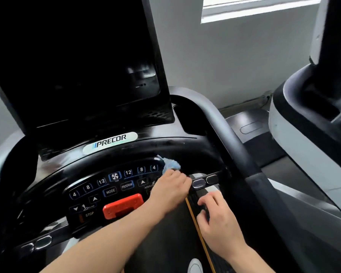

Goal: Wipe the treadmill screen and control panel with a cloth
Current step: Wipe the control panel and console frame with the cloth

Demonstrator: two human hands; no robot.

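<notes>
The treadmill's dark screen [77, 62] stands tilted at the upper left. Below it curves the black control panel [110, 191] with lit number, MODE and PROGRAM buttons and a red stop clip [122, 206]. My left hand [170, 187] reaches across the panel's right end and grips a crumpled light-blue cloth [171, 164], which lies against the panel beside the right "4" button. My right hand [217, 215] hovers lower right of it, fingers loosely curled, holding nothing, over the dark belt area.
A grey handlebar [230, 133] arcs along the console's right side. Metal pulse sensors [204, 182] sit on the crossbar by my left hand. A second machine [303, 119] stands close on the right. A grey wall and a window are behind.
</notes>
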